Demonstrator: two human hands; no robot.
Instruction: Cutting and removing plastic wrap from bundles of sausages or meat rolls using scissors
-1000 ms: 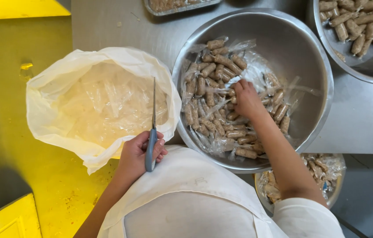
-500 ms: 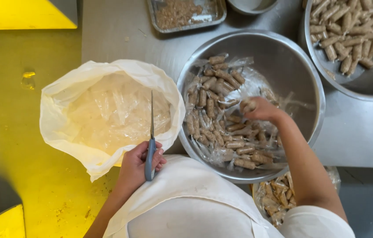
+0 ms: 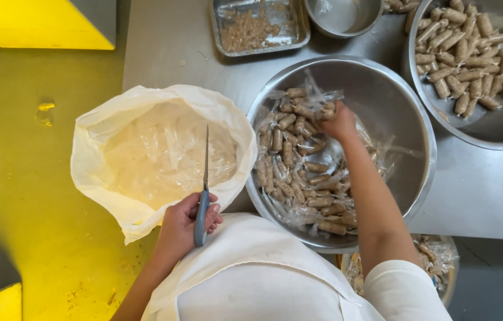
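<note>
My left hand (image 3: 183, 224) grips a knife (image 3: 204, 190) by its blue-grey handle, blade pointing away over a white bag (image 3: 103, 178) full of clear plastic wrappers. My right hand (image 3: 339, 122) reaches into a large steel bowl (image 3: 406, 101) and closes on a brown wrapped sausage piece at the far side of the pile. The bowl holds several plastic-wrapped sausage pieces (image 3: 299, 178) in its left half.
A second steel bowl (image 3: 495, 128) of unwrapped sausage pieces sits at the top right. A metal tray (image 3: 257, 27) with crumbs and a small steel bowl (image 3: 346, 15) stand at the back. Another bowl of wrapped pieces (image 3: 441, 261) sits below the steel table (image 3: 489, 190). The floor (image 3: 26, 178) is yellow.
My right hand has moved from the middle of the bowl up to its far side and closed on a piece. The left hand with the knife has stayed by the bag.
</note>
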